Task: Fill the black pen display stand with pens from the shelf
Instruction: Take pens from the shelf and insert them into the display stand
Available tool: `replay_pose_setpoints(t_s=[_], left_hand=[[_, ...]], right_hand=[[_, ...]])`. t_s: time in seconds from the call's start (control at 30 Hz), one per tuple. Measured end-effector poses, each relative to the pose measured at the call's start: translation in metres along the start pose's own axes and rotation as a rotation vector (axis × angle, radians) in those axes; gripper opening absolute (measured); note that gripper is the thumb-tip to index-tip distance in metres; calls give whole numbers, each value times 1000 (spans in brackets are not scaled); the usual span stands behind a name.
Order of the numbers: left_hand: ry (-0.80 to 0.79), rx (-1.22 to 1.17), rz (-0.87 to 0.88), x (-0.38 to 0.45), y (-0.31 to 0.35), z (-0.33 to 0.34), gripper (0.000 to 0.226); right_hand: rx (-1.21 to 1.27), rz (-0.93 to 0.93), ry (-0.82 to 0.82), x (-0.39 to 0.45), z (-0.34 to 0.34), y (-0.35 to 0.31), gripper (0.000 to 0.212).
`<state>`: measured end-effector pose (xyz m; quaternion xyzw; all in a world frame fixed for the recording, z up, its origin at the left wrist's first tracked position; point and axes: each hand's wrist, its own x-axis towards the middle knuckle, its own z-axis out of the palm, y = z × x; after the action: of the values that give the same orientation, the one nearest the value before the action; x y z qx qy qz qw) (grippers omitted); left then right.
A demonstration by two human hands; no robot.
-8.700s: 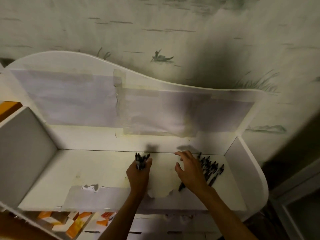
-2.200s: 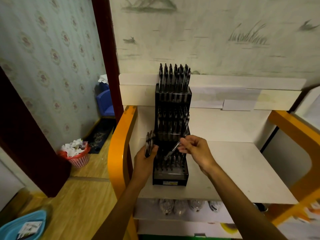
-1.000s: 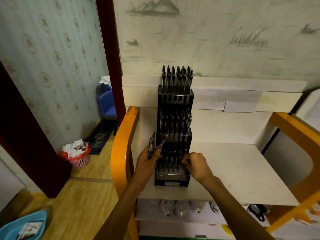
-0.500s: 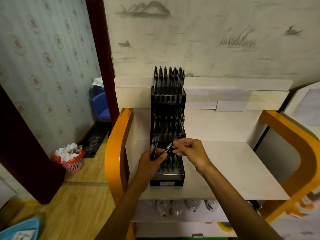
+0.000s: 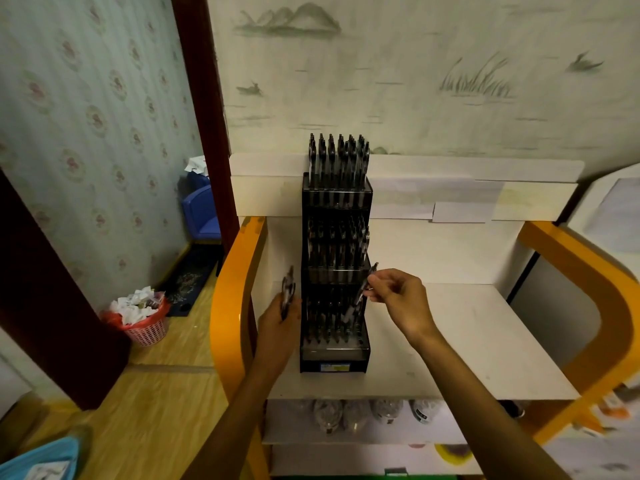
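While both hands work at the stand, the scene reads as follows.

Right hand grip: the right hand [image 5: 401,299] pinches a single dark pen [image 5: 364,289] between thumb and curled fingers; the pen slants down and to the left from the grip, its lower end among the pens of the bottom tier.

Left hand grip: the left hand [image 5: 278,320] is curled round a small bundle of dark pens [image 5: 287,292], held upright, their tops rising above the grip.

Stand: the tall black three-tier plastic pen display stand [image 5: 335,358] stands between the two grips, just right of the left hand and just left of the right hand. Its top and middle tiers look full of dark pens; the bottom tier holds a row of pens, and the exact slot under the slanted pen cannot be told.

Tabletop: the stand rests on the white tabletop [image 5: 485,341] of a unit with curved orange side frames [image 5: 228,289], below and beyond the right grip.

Left of the left grip: a pink plastic waste basket [image 5: 145,327] full of crumpled white paper sits on the wooden floor, well apart from the hand.

Below the grips: blurred rounded packets [image 5: 356,414] lie on a lower shelf.
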<state>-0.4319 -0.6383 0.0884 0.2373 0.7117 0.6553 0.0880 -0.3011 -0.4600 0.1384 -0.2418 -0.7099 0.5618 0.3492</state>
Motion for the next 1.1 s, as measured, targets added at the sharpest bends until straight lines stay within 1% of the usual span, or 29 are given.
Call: replay_pose_setpoints(t_s=[0.13,0.23,0.43,0.53,0.67,0.77,0.83,1.0,1.1], left_hand=[[0,25,-40,2,-3,-10,13],[-58,-12,-48,0,-3,-11,15],[-122,1,76,-7,6,-14,17],[-144,11,59,-8,7,-13,23],[-101,23,3,-7,2,-13,17],[-92,34,-39,-5,-3,-14,17],[-105,19,-31,-5,-3,-15,17],[-122,22,66,-8,2,-18,14],[-124,-11,7,-10,1,-20,18]], right_hand=[[-441,-166,34,0,-6,14,11],[-552,-239,27,-2,-3,22,12],[-584,-241,33,0,4,26,14],[-606,-213,3,1,6,27,16],[-634,-180,-34,-4,8,32,15],[-691,-130,-81,-9,10,43,17],[-695,-104,-83,-12,11,49,19],[-744,-86,-85,-11,11,50,25],[-748,-80,-54,-11,11,46,29]])
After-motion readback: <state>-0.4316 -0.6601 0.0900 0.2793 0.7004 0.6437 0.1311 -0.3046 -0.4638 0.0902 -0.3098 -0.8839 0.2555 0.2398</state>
